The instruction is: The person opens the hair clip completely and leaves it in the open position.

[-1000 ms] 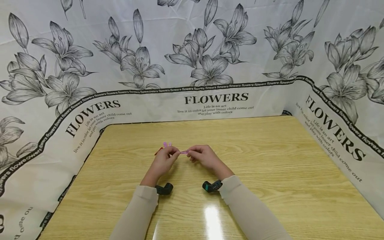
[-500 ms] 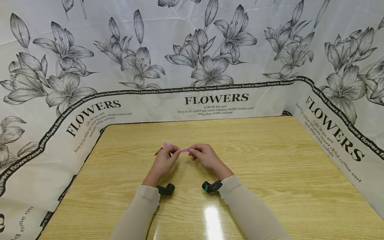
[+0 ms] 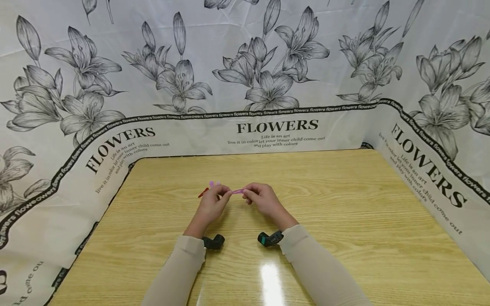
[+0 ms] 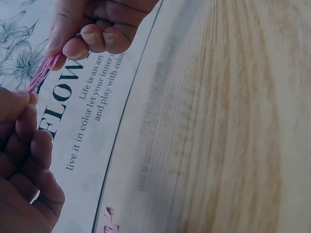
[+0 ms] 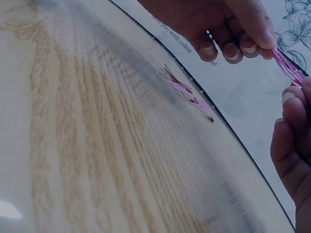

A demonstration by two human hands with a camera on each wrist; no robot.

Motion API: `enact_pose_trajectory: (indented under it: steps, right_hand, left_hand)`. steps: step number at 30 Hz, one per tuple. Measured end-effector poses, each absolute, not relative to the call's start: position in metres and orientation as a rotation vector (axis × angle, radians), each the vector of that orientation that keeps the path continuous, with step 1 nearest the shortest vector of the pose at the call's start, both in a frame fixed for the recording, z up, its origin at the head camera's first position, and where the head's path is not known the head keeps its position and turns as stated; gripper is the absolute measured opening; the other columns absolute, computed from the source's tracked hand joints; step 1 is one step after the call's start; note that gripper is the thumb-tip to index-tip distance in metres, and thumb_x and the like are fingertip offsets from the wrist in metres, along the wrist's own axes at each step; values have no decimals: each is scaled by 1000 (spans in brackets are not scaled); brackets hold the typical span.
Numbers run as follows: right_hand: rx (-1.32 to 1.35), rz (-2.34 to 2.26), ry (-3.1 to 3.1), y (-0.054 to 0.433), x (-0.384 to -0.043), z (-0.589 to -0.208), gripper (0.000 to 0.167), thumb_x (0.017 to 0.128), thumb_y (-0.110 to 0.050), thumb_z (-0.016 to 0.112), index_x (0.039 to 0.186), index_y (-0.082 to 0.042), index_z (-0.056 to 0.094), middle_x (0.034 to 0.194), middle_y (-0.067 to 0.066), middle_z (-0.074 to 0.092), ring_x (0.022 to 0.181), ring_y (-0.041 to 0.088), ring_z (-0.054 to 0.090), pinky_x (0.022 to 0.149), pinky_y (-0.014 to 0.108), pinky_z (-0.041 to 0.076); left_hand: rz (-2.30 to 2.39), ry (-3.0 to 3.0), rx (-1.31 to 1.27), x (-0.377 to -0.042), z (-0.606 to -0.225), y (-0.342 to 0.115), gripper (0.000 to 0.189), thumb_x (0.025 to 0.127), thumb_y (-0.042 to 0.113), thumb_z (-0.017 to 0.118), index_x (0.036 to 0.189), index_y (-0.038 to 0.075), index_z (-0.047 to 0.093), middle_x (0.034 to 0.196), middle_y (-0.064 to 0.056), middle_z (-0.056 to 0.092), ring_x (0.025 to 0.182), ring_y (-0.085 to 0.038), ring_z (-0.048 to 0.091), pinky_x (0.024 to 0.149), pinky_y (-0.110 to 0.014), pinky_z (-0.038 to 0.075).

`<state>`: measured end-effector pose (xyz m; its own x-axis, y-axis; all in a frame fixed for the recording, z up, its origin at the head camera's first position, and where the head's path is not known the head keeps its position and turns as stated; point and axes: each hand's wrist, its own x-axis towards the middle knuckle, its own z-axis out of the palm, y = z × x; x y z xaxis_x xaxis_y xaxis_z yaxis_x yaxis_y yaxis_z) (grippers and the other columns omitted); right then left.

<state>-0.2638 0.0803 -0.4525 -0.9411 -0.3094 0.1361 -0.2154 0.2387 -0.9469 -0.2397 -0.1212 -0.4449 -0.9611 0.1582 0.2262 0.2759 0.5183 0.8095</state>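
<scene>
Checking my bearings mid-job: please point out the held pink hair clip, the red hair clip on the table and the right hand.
Pink hair clip (image 4: 42, 74), left wrist view: middle of its slim body.
Red hair clip (image 3: 203, 192), head view: middle of its visible length.
Right hand (image 3: 265, 199), head view: back of the hand.

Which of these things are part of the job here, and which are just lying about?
In the job, it seems:
pink clip-like piece
left grip and right grip, both pinching it

Lying on the table, perhaps for later:
red piece
loose pink pieces
</scene>
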Motion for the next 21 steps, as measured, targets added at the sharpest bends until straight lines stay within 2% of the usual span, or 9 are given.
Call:
enact_pose_trajectory:
  steps: [12, 21]
  right_hand:
    - [-534, -1813, 2387, 81, -264, -455, 27, 99, -17, 55, 104, 7, 66, 82, 7, 64, 71, 14, 59, 71, 37, 54]
    - [-592, -1789, 2389, 81, -264, -455, 25, 99, -17, 56, 100, 6, 67, 82, 11, 64, 70, 15, 59, 70, 40, 54]
  left_hand:
    - [-1498, -2638, -401, -241, -448, -123, 20, 99, 28, 55, 102, 11, 65, 95, -4, 64, 82, -16, 53, 78, -33, 44]
    - [-1665, -2623, -404, -241, -447, -128, 20, 99, 24, 55, 102, 8, 66, 95, -13, 63, 81, -19, 50, 74, -33, 43]
